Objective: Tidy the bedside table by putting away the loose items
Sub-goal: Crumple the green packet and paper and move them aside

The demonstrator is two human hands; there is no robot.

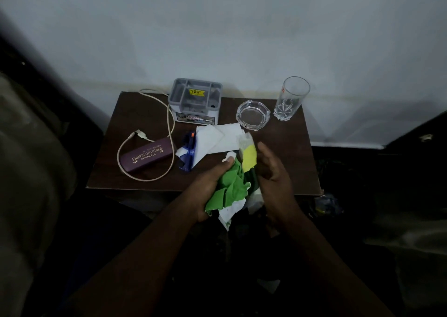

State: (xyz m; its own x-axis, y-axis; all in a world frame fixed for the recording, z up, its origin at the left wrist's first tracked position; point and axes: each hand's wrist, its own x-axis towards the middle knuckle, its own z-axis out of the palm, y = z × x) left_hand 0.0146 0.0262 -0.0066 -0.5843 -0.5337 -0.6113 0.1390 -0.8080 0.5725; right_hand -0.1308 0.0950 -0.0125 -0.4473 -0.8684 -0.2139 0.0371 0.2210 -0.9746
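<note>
My left hand (pixel 208 191) grips a crumpled bunch of green and white wrappers (pixel 229 191) over the front edge of the dark wooden bedside table (pixel 285 161). My right hand (pixel 273 169) is beside it, fingers loosely bent against a yellow and dark green packet (pixel 249 155) that stands up between both hands. On the table lie white tissues (pixel 212 137), blue glasses (pixel 188 154) partly under them, a maroon spectacle case (pixel 147 157) and a white charging cable (pixel 169 113).
A grey plastic organiser box (pixel 196 101) stands at the back of the table by the wall. A glass ashtray (pixel 252 115) and an empty drinking glass (pixel 291 97) sit at the back right. Bedding lies to the left, dark clutter on the floor to the right.
</note>
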